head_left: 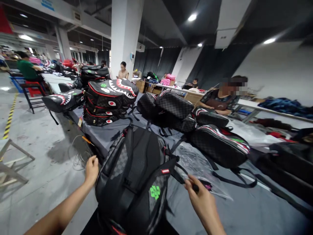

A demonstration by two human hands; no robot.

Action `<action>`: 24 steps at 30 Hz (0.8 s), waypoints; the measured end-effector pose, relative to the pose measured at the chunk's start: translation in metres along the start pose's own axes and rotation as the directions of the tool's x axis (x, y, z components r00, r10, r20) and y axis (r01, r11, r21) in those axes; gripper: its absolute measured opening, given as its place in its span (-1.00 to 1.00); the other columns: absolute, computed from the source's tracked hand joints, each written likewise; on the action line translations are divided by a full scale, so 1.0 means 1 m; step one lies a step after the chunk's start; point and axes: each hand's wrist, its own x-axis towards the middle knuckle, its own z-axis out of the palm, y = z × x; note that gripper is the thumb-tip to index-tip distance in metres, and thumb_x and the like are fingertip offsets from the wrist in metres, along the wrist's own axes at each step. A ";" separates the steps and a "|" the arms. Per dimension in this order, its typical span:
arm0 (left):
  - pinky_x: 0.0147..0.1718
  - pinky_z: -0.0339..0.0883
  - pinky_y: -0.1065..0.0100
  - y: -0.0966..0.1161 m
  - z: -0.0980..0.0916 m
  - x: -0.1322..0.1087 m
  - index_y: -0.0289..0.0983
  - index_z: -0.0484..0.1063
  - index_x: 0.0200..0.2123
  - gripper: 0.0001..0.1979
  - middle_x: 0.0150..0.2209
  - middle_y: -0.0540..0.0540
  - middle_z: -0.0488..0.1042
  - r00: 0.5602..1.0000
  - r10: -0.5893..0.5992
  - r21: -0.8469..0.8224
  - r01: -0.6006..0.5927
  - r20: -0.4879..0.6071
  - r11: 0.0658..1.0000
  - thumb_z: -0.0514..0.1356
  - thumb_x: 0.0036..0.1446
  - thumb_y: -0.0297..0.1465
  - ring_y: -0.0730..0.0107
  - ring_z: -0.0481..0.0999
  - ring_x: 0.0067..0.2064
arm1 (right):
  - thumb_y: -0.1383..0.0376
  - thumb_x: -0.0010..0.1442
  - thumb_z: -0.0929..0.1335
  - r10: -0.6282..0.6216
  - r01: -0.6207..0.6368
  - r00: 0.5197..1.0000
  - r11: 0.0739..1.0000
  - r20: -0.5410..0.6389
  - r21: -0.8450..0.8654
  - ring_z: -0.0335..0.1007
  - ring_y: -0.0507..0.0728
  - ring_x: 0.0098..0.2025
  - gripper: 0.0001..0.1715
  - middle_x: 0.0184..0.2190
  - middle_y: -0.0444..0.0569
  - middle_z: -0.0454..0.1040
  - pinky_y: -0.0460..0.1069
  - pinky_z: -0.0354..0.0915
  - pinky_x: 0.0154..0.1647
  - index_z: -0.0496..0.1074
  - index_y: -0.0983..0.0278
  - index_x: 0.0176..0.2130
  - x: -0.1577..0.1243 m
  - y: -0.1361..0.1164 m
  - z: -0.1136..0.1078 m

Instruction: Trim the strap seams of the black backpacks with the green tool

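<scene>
A black checkered backpack (144,163) lies in front of me at the table edge, its padded back and shoulder straps facing up. It carries a green patch (155,192) and a small red label (165,171). At its right side my right hand (201,197) is closed, with thumb and finger pinching the end of a black strap (179,176). Something small and dark shows between those fingers; I cannot make out what. By the bag's left edge, my left hand (92,171) is closed with curled fingers, and whatever may be inside is hidden.
Stacked shark-mouth backpacks (111,98) stand at the back left of the table (97,133). More backpacks (217,145) lie to the right, beside clear plastic (193,160). An orange-handled tool (86,140) is at the left table edge. A co-worker (222,98) sits across.
</scene>
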 end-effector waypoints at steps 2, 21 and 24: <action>0.15 0.36 0.02 -0.012 0.008 -0.025 -0.22 0.39 0.12 -0.61 0.13 -0.16 0.44 0.986 0.133 -0.004 -0.134 0.096 0.991 0.13 0.33 -0.16 0.19 0.45 0.14 | -0.20 0.07 0.28 -0.085 0.086 0.985 0.996 -0.147 0.000 0.58 0.40 -0.13 -0.22 -0.27 0.17 0.65 0.20 0.41 -0.10 0.53 0.31 -0.01 -0.006 -0.033 -0.001; -0.07 0.45 0.19 0.021 0.066 -0.117 -0.30 0.51 -0.05 -0.60 0.03 -0.17 0.57 0.445 0.562 0.068 -0.821 0.697 0.567 0.14 0.29 -0.11 0.21 0.60 -0.08 | 0.16 0.33 0.24 -0.348 0.323 0.870 0.937 -0.348 -0.130 0.33 0.42 0.19 -0.50 0.15 0.35 0.39 0.35 0.29 0.12 0.39 0.32 0.16 -0.042 0.050 0.119; -0.07 0.40 0.20 0.065 0.099 -0.076 -0.29 0.47 -0.05 -0.74 0.02 -0.16 0.55 0.258 0.657 -0.095 -0.887 0.708 0.451 0.05 0.37 -0.31 0.23 0.55 -0.02 | 0.17 0.30 0.28 -0.182 0.238 0.894 0.967 -0.410 0.089 0.36 0.37 0.13 -0.55 0.02 0.32 0.46 0.35 0.24 0.17 0.39 0.35 0.10 -0.061 0.041 0.116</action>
